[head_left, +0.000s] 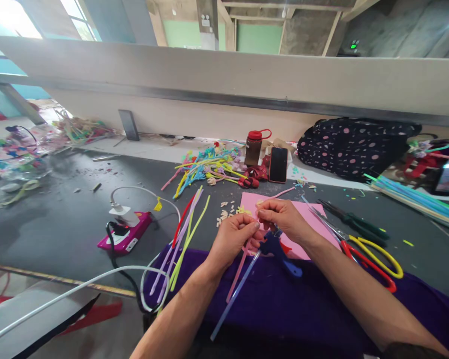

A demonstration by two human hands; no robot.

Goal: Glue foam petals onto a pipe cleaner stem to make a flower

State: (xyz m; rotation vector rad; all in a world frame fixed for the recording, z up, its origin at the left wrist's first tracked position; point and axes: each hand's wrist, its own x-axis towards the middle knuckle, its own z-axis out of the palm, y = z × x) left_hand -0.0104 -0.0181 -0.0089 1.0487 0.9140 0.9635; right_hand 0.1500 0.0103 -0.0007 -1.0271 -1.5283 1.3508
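"How are the hands?"

"Left hand [234, 239] and right hand [284, 218] are close together, fingertips of each pinched on pink fuzzy strand [238, 275], over a pink sheet [316, 219]. One piece or two, I can't tell."

"And farther out?"

"Blue glue gun [280, 255] at five o'clock, pliers [359, 222] at three, red-and-yellow scissors [353, 239] between them. Loose stems [187, 234] at nine, magenta power strip [134, 234] beyond."

"Up top?"

"Mixed bundle [205, 167] at eleven, red-capped bottle [253, 149] at twelve."
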